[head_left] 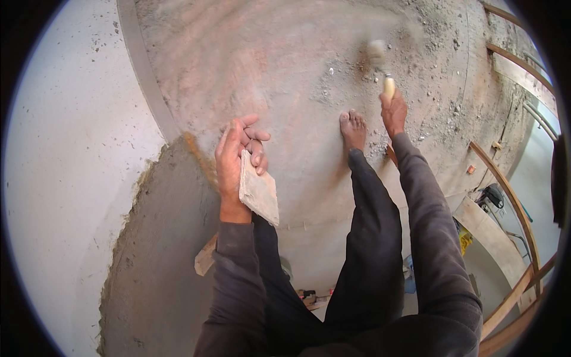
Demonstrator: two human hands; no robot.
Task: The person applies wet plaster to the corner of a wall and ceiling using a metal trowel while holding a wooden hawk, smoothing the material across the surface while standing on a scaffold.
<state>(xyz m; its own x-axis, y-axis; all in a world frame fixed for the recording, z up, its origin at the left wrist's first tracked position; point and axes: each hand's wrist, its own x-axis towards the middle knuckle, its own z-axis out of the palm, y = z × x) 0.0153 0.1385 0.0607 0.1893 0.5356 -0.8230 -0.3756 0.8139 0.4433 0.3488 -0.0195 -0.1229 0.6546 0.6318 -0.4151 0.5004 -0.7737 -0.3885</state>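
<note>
My right hand (pixel 394 113) is closed around the pale yellow handle of a brush (pixel 389 87). The brush's broad, light head points away from me and is smeared by motion, above a floor strewn with grit. On the left, my left hand (pixel 233 157) grips a flat, squarish piece of board (pixel 259 189) with dusty faces and a layered edge. Its fingers are partly curled, and the board hangs tilted from the palm toward me.
Dusty concrete floor (pixel 285 119) with rubble (pixel 434 77) lies ahead and right. A white wall (pixel 65 149) with a rough-edged grey cement patch (pixel 160 250) is at the left. My bare right foot (pixel 354 131) stands between my hands. Curved-looking wooden bars (pixel 505 184) line the right side.
</note>
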